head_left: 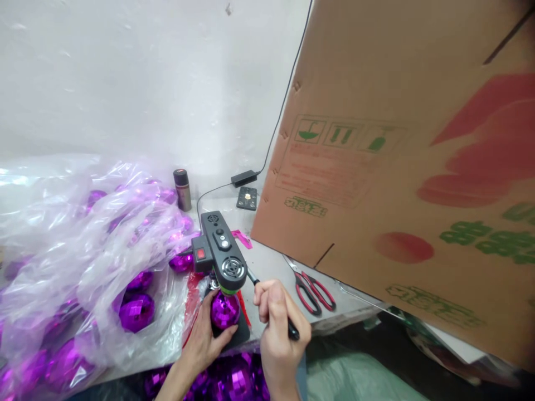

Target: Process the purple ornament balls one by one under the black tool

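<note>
My left hand [205, 333] is closed around a shiny purple mirror ball [225, 309], fingers on its left side and thumb at its lower right. The ball sits directly beneath the head of a black machine [221, 245] with round grilles, buttons and a red switch. A green ring shows under the head. My right hand [279, 328] is wrapped in a fist around the black handle of a lever [293, 331], whose metal rod runs up to the machine. Whether the ball touches the head is hidden.
At left, clear plastic bags [83, 262] hold several purple balls; more balls [234, 379] lie below the table edge. Red-handled scissors [313, 292] lie at right, under a large leaning cardboard box [376, 167]. A dark spray can [182, 190] and a power adapter [244, 178] stand behind.
</note>
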Motion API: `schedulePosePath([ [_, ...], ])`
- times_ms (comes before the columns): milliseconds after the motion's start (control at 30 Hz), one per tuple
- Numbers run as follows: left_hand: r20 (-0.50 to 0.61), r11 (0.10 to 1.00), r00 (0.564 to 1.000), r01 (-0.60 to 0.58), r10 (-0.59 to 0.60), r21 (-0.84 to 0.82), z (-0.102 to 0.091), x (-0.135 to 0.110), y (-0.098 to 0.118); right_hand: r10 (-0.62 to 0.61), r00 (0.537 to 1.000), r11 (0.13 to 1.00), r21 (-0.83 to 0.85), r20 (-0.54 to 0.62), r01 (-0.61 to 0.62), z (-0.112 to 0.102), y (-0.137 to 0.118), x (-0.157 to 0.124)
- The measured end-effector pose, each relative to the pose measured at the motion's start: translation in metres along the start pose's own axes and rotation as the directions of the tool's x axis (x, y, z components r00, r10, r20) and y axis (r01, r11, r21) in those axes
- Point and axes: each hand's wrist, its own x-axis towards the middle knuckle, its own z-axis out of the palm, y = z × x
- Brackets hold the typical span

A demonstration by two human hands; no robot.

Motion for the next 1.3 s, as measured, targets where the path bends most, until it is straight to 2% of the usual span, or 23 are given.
schedulePosePath([
  [300, 0.023, 0.999, 0.999, 0.039, -0.038, -0.028, 0.001, -0.001, -0.001, -0.034, 0.998, 0.998, 0.051, -0.047, 0.036, -0.004, 0.024, -0.020],
  [500, 0.034, 1.000, 0.999, 0.022, -0.022, -0.003, 0.003, -0.001, -0.003, -0.057, 0.992, 0.997, 0.042, -0.111, 0.061, -0.006, 0.039, -0.033],
  [667, 0.015, 1.000, 1.000, 0.008, -0.008, 0.000, 0.004, -0.001, -0.004, -0.077, 0.992, 0.992, 0.087, -0.104, 0.087, -0.005, 0.039, -0.030],
  [1300, -0.011, 1.000, 1.000, -0.002, 0.002, -0.004, 0.008, -0.003, -0.003, -0.056, 0.986, 0.993, 0.089, -0.159, 0.071, 0.003, 0.034, -0.029],
])
